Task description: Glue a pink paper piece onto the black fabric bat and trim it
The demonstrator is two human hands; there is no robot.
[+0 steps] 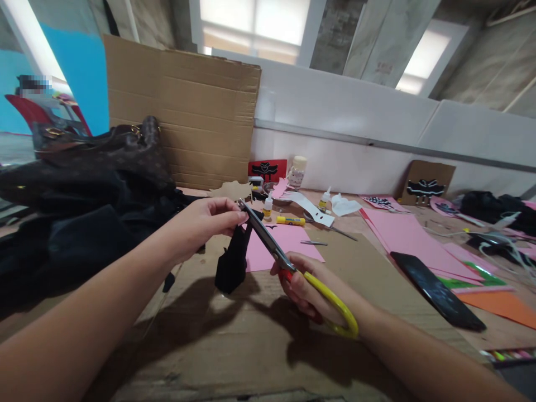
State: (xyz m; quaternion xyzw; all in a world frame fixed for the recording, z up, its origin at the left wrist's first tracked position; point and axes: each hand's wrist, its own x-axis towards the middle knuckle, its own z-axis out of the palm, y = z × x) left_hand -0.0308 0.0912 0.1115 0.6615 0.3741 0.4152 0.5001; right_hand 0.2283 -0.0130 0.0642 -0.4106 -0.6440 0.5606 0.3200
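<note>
Between the thumb and fingers of my left hand (221,215) is pinched a piece of black fabric (232,262), which hangs down over the cardboard. My right hand (304,285) grips scissors (268,240) by their yellow and red handles. The blades point up and left, and their tips reach the fabric's top edge beside my left thumb. Whether the blades are fully closed is hard to see. Behind the fabric lies a sheet of pink paper (288,248) with a small black cutout on it.
A cardboard sheet (355,268) covers the work surface. Behind it are a yellow glue stick (290,221), small glue bottles (268,205) and tweezers (314,243). A phone (435,290) and pink papers (414,240) lie right. Dark cloth (84,240) and a brown bag (109,151) fill the left.
</note>
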